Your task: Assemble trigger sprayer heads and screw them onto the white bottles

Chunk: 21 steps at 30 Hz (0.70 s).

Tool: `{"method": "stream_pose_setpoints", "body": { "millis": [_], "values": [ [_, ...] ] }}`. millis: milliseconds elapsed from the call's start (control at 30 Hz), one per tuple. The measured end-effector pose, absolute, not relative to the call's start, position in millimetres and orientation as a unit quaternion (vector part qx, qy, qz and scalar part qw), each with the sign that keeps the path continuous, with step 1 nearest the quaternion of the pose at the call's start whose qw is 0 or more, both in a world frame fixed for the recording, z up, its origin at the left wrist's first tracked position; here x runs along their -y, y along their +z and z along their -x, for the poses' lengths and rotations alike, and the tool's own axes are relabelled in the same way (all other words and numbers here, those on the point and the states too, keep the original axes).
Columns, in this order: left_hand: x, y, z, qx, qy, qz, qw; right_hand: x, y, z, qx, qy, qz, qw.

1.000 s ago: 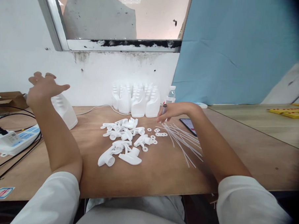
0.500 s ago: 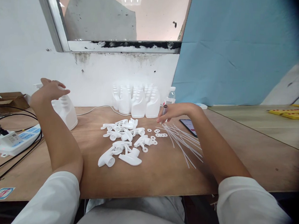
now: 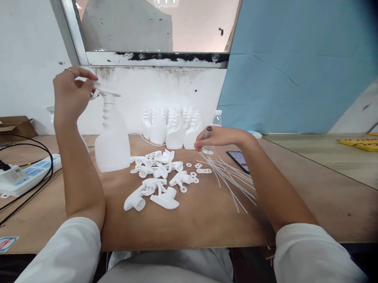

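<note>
Left hand (image 3: 70,92) has raised spray bottle (image 3: 112,144); right hand (image 3: 222,138) pinches pen (image 3: 208,131).

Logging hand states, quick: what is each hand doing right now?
Left hand: closed, holding the white plastic spray bottle by its trigger head.
Right hand: closed, pinching a small dark cylindrical item.

There is 1 white plastic spray bottle with trigger top (image 3: 113,142). The topless white plastic bottles (image 3: 173,130) number about 8, though overlap hides the exact count. There are roughly 10 loose white plastic trigger heads (image 3: 152,177) and about 7 flat white rings (image 3: 203,170). The thin white tubes (image 3: 231,176) are too many to count. There is 1 clear water bottle (image 3: 216,119), 1 smartphone (image 3: 238,158), 1 white power strip (image 3: 24,174) and 1 small dark stick (image 3: 208,131).
</note>
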<state>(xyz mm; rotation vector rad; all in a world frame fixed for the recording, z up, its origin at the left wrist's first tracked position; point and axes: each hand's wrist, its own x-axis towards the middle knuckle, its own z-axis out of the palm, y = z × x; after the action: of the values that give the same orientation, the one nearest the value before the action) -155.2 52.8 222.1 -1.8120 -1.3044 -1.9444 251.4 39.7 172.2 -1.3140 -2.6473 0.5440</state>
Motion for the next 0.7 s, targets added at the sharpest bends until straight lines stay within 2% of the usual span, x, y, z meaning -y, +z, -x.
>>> {"method": "stream_pose_setpoints", "body": {
  "millis": [133,300,467,633,700],
  "values": [
    [-43.9,225.2,103.7,0.279,-0.678,0.677,0.061,-29.7,177.0,-241.3,0.883,0.217,0.376,0.177],
    [-29.9,210.3,38.1,0.209,-0.602,0.770,0.020,-14.0,179.7,-227.9,0.838,0.219,0.332,0.373],
    [-22.8,195.8,-0.3,0.172,-0.560,0.810,-0.027,2.6,182.9,-217.1,0.812,0.205,0.340,0.427],
    [-19.9,193.7,-5.0,0.161,-0.581,0.797,-0.043,0.9,181.5,-211.3,0.753,0.055,0.388,0.528],
    [-17.9,193.8,-3.7,0.159,-0.592,0.789,-0.041,-3.2,180.6,-210.6,0.731,0.052,0.389,0.558]
  ]
}}
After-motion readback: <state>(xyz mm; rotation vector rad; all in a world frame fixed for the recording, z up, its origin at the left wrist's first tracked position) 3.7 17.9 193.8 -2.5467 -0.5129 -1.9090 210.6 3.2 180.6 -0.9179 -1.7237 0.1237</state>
